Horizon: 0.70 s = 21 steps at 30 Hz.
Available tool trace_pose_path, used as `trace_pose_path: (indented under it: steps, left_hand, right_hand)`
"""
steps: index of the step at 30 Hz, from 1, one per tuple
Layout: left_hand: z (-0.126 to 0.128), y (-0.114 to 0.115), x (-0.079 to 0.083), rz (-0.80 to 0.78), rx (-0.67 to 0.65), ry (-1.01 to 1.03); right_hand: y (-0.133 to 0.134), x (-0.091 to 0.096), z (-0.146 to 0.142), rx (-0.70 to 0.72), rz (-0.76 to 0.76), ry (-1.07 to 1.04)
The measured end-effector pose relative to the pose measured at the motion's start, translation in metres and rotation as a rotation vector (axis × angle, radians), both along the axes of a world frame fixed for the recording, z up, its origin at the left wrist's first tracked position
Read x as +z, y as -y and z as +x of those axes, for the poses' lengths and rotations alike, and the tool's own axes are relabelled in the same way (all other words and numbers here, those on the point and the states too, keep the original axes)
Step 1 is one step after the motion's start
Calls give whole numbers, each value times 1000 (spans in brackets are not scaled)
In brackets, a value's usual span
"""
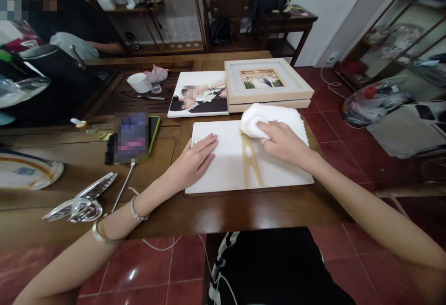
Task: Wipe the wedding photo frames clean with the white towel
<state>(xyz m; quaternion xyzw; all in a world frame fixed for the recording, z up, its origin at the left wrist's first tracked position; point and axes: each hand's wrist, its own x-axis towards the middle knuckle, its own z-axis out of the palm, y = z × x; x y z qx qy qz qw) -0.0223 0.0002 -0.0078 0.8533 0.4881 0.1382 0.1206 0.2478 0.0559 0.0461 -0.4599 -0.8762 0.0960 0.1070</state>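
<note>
A white rectangular board (223, 170) lies flat near the table's front edge, with a tan A-shaped stand (251, 161) on its face. My left hand (198, 158) rests on the board's left part, fingers stretched out and holding nothing. Small print shows beside its fingertips. In my right hand (278, 140) a white cloth (277, 114) is bunched up, pressed down at the top of the stand. Part of the cloth spreads over the board's upper right corner. What lies beneath it is hidden.
Behind the board are a photo print (200, 102) and a framed picture (296, 86) stacked on another frame. To the left lie a phone (132, 137) on a white cable, a dropper bottle (92, 130) and a shiny silver ornament (80, 202). A person (83, 21) is at the far left.
</note>
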Motion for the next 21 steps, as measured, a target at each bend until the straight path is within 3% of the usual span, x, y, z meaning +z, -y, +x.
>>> trace_pose_path:
  steps: [8, 13, 18, 21]
  left_hand:
    - [-1, -1, -1, -6, 16, -4]
    - [0, -1, 0, 7, 6, 6]
    - [0, -1, 1, -13, -3, 7]
    - [0, -1, 1, -5, -7, 11]
  right_hand:
    - [18, -16, -48, 239, 70, 89]
    - [61, -22, -42, 372, 113, 110]
    - [114, -13, -28, 480, 61, 87]
    - [129, -9, -23, 519, 6, 58]
